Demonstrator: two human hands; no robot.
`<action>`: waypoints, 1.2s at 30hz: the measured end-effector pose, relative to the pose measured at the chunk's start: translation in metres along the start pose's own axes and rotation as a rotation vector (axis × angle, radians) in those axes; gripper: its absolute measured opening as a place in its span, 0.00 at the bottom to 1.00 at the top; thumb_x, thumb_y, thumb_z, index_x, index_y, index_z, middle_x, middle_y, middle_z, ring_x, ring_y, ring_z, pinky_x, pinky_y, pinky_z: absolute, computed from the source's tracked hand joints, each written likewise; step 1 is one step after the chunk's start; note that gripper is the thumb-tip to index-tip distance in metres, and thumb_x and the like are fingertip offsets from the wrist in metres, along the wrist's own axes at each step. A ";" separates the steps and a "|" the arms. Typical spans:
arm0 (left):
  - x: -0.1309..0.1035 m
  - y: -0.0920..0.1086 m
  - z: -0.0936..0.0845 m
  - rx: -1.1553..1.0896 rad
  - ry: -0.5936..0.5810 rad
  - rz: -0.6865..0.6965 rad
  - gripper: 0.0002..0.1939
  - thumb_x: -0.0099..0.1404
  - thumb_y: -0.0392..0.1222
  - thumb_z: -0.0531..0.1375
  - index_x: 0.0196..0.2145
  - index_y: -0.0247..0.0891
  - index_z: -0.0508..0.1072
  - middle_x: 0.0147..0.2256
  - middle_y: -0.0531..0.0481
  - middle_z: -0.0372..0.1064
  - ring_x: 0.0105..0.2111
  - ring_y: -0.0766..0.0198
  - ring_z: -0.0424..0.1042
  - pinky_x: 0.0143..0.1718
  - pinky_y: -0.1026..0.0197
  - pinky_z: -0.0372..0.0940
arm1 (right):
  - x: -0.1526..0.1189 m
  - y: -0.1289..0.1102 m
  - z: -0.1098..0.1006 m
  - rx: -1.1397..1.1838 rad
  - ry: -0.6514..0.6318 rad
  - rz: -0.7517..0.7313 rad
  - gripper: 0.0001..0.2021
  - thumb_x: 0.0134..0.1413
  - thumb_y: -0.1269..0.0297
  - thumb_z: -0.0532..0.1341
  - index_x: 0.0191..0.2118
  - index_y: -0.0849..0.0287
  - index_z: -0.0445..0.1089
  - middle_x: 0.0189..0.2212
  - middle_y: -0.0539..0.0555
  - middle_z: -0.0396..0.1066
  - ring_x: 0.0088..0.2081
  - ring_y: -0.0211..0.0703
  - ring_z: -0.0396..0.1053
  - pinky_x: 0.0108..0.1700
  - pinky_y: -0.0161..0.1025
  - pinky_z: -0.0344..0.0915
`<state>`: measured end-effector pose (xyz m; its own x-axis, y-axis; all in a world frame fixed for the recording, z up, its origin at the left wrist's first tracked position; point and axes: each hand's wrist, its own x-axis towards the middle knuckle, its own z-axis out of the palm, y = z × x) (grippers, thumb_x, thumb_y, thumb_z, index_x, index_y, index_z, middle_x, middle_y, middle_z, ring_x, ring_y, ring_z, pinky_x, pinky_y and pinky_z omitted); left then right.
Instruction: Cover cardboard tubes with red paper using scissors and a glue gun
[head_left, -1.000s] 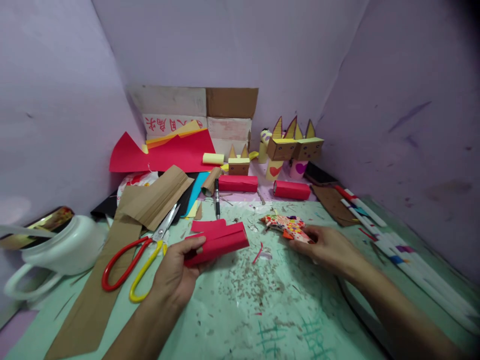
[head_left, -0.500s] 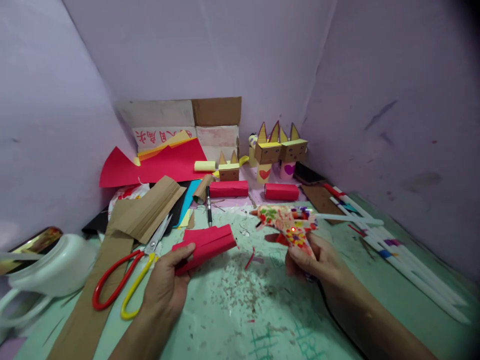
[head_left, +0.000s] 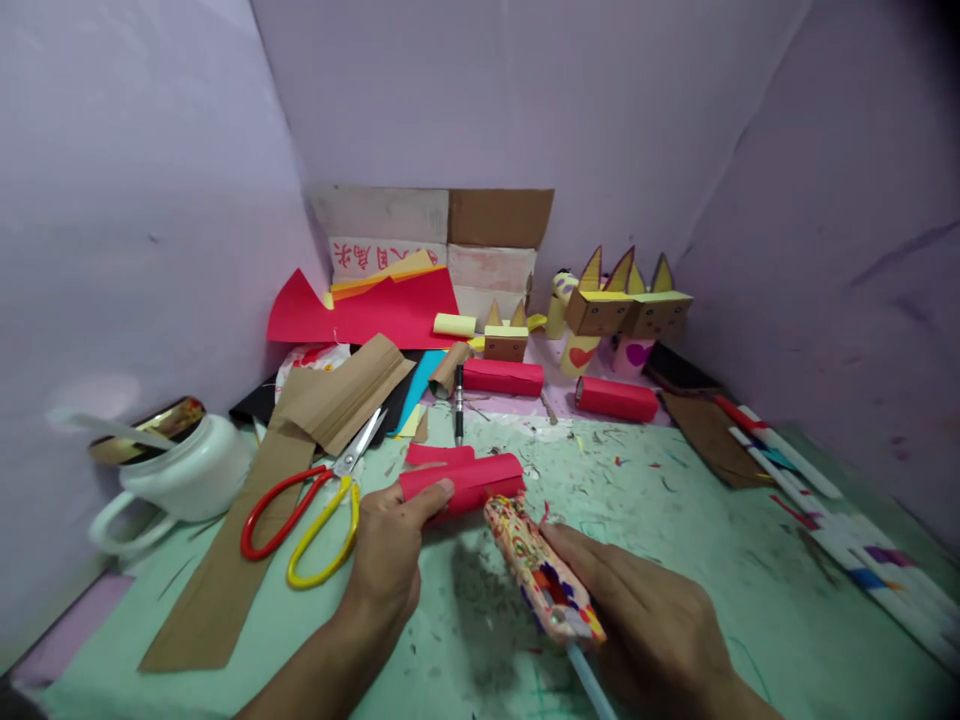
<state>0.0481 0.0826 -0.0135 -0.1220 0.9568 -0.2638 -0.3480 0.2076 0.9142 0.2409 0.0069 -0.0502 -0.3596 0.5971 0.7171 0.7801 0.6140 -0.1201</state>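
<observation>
My left hand (head_left: pixel 397 540) is closed around the left end of a red paper roll (head_left: pixel 480 482), thumb on top. In my right hand (head_left: pixel 645 610) is a hot glue gun (head_left: pixel 536 570) covered in colourful decoration, its front end pointing at the roll's right part. A pale glue stick (head_left: pixel 589 680) sticks out of its back toward me. Whether the nozzle touches the paper cannot be made out. Just behind the held roll lies a red paper strip (head_left: pixel 440 455). Left of my left hand are scissors (head_left: pixel 322 510) with one red and one yellow handle loop.
Two more red rolls (head_left: pixel 502 377) (head_left: pixel 615 398) lie farther back, near a black pen (head_left: pixel 459 405). Cardboard cat figures (head_left: pixel 600 312) stand at the back right. Cardboard strips (head_left: pixel 225 560) and a white mug (head_left: pixel 180 470) are at left; markers (head_left: pixel 847 540) lie at right.
My right hand has brought the glue gun left and turned it toward the red roll. My left hand has levelled the roll. The whole view has shifted, with things now farther right.
</observation>
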 end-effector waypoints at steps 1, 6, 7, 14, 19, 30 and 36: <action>0.000 0.000 0.000 0.007 -0.010 0.004 0.06 0.37 0.37 0.69 0.16 0.34 0.77 0.17 0.51 0.72 0.22 0.63 0.68 0.30 0.61 0.66 | -0.003 0.001 0.001 -0.022 -0.018 -0.012 0.32 0.51 0.81 0.52 0.64 0.62 0.54 0.45 0.60 0.77 0.36 0.45 0.78 0.33 0.36 0.73; 0.000 -0.004 -0.002 0.056 -0.045 0.045 0.05 0.40 0.39 0.68 0.18 0.35 0.78 0.20 0.51 0.74 0.25 0.61 0.70 0.33 0.59 0.67 | -0.014 0.004 0.003 -0.111 -0.104 -0.063 0.35 0.54 0.78 0.54 0.67 0.61 0.47 0.49 0.59 0.74 0.35 0.45 0.77 0.30 0.37 0.71; 0.000 -0.006 -0.003 0.069 -0.049 0.059 0.05 0.41 0.39 0.67 0.19 0.35 0.79 0.21 0.50 0.75 0.26 0.61 0.71 0.35 0.59 0.67 | -0.015 0.004 0.004 -0.128 -0.104 -0.065 0.34 0.55 0.78 0.53 0.67 0.60 0.46 0.49 0.59 0.74 0.35 0.45 0.77 0.30 0.37 0.70; 0.001 -0.015 -0.009 0.165 -0.078 0.155 0.07 0.47 0.39 0.67 0.27 0.36 0.81 0.30 0.48 0.78 0.33 0.58 0.73 0.40 0.57 0.68 | -0.013 -0.004 0.004 -0.218 -0.087 -0.046 0.31 0.60 0.77 0.50 0.68 0.56 0.45 0.48 0.56 0.76 0.32 0.44 0.77 0.30 0.38 0.66; 0.001 -0.016 -0.009 0.209 -0.086 0.173 0.07 0.49 0.39 0.66 0.27 0.35 0.81 0.30 0.45 0.78 0.36 0.55 0.74 0.41 0.56 0.68 | -0.015 -0.005 0.003 -0.257 -0.096 -0.029 0.30 0.60 0.77 0.51 0.66 0.53 0.50 0.47 0.54 0.76 0.31 0.43 0.76 0.28 0.38 0.66; 0.000 -0.016 -0.009 0.205 -0.100 0.164 0.09 0.48 0.40 0.67 0.28 0.34 0.81 0.28 0.45 0.78 0.33 0.56 0.74 0.38 0.57 0.70 | -0.015 -0.005 0.004 -0.249 -0.064 -0.032 0.27 0.59 0.75 0.52 0.63 0.53 0.58 0.45 0.54 0.77 0.29 0.43 0.74 0.28 0.39 0.64; -0.004 -0.007 -0.004 0.222 -0.090 0.186 0.05 0.47 0.38 0.67 0.25 0.35 0.81 0.28 0.46 0.76 0.34 0.55 0.73 0.34 0.59 0.70 | -0.015 -0.005 0.003 -0.235 -0.094 -0.025 0.26 0.59 0.75 0.52 0.62 0.53 0.60 0.45 0.55 0.77 0.30 0.43 0.74 0.28 0.39 0.63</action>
<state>0.0470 0.0762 -0.0198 -0.0781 0.9948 -0.0660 -0.1145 0.0568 0.9918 0.2411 -0.0037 -0.0629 -0.4177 0.6352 0.6497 0.8639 0.4992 0.0673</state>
